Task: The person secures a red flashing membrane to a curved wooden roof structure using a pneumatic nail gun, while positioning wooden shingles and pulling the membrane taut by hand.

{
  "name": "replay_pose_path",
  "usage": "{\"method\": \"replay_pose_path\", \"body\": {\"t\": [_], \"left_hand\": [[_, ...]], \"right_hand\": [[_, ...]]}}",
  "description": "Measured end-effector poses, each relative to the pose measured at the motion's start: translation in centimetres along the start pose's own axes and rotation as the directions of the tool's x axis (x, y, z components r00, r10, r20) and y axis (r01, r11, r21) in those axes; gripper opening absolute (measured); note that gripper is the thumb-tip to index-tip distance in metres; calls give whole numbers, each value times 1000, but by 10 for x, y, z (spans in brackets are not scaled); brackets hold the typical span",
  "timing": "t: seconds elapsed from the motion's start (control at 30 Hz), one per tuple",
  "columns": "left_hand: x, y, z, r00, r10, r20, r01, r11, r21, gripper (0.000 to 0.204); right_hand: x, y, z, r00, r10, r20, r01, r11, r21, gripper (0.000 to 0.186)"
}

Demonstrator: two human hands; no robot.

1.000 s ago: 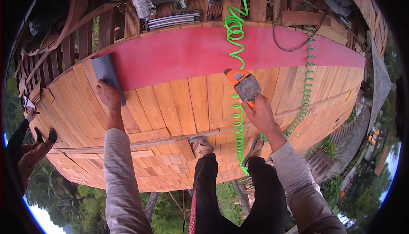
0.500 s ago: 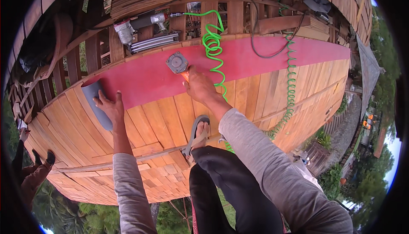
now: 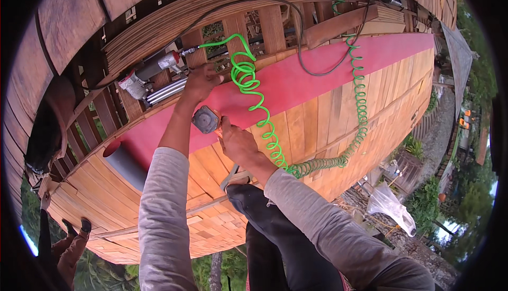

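Note:
A long red sheet (image 3: 312, 76) lies along the curved shingled wooden surface, its left end curled into a roll with a grey underside (image 3: 127, 165). My left hand (image 3: 202, 83) is at the sheet's far edge, fingers slightly bent, with nothing visible in it. My right hand (image 3: 241, 144) is wrapped round the orange handle of a nail gun (image 3: 205, 119), whose grey bolted cap faces up over the sheet; its lower part is hidden. Beyond my left forearm, a second, silver and red nail gun (image 3: 152, 73) lies by the slats, joined to a green coiled hose (image 3: 244, 75).
Another green coil (image 3: 361, 97) crosses the sheet at right, and a black cable (image 3: 301, 31) loops over the far side. Stacked wood strips (image 3: 206, 21) lie beyond. A sandalled foot (image 3: 238, 177) stands below my right hand. At far left is another person (image 3: 71, 248).
My left hand has left the rolled end and moved up and right to the sheet's far edge. My right hand, still on the nail gun, has shifted slightly down. The view has turned.

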State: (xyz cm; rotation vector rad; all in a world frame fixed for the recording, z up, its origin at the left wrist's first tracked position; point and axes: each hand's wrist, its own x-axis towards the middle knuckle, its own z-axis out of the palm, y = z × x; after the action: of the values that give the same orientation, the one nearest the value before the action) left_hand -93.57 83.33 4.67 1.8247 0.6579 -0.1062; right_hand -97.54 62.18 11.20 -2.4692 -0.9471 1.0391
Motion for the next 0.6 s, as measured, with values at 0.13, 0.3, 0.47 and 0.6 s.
{"method": "replay_pose_path", "body": {"t": [0.13, 0.3, 0.47, 0.6], "left_hand": [[39, 17, 30, 998, 60, 22, -62, 991, 118, 39], [41, 37, 34, 988, 75, -135, -67, 996, 64, 24], [1, 96, 35, 974, -202, 103, 202, 564, -801, 18], [-18, 103, 42, 973, -79, 216, 229, 359, -904, 14]], "right_hand": [[4, -8, -2, 1000, -14, -25, 15, 998, 60, 49], [9, -3, -7, 999, 10, 34, -13, 997, 73, 51], [4, 3, -12, 999, -20, -27, 21, 999, 46, 54], [8, 1, -4, 998, -21, -52, 24, 998, 56, 48]]}}
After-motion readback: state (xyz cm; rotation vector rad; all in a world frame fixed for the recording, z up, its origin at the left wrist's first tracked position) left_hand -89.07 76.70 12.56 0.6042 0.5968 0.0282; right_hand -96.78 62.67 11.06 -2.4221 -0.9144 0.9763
